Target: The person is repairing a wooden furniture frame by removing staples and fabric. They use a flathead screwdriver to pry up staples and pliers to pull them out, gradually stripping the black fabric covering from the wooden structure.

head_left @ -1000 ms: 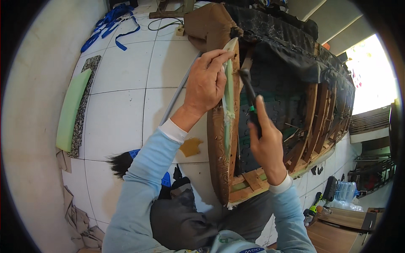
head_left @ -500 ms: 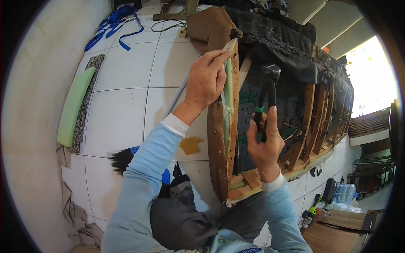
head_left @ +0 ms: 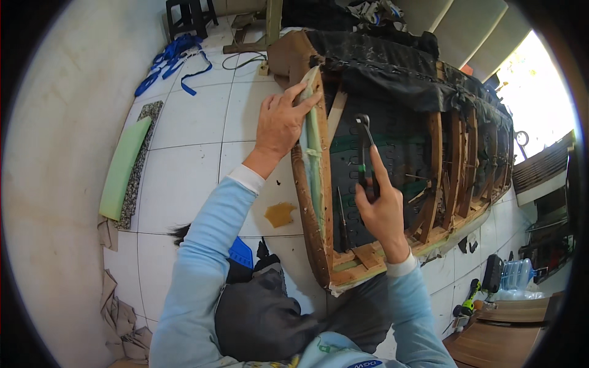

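Observation:
My left hand (head_left: 279, 119) grips the top of a wooden rail (head_left: 325, 178) with a pale green padding strip (head_left: 315, 178), at the near end of an upholstered sofa frame with brown fabric (head_left: 288, 52). My right hand (head_left: 383, 211) is closed round a dark-handled, pincer-like tool (head_left: 364, 138) with a green band, its forefinger extended along it. The tool's metal head is up over the dark sprung panel (head_left: 386, 153), a short way right of the rail. A thin long tool (head_left: 343, 227) stands inside the frame.
Torn black cloth (head_left: 392, 89) and wooden slats (head_left: 457, 172) span the frame. Around it are blue straps (head_left: 165, 67), foam pieces (head_left: 123, 172), a yellow scrap (head_left: 279, 214), a blue brush (head_left: 241, 251), a green power tool (head_left: 466, 300) and a wall (head_left: 61, 184) on the left.
The tool in my right hand has swung away from the rail to the right, then back leftward. My left hand remains on the rail. The view has shifted slightly.

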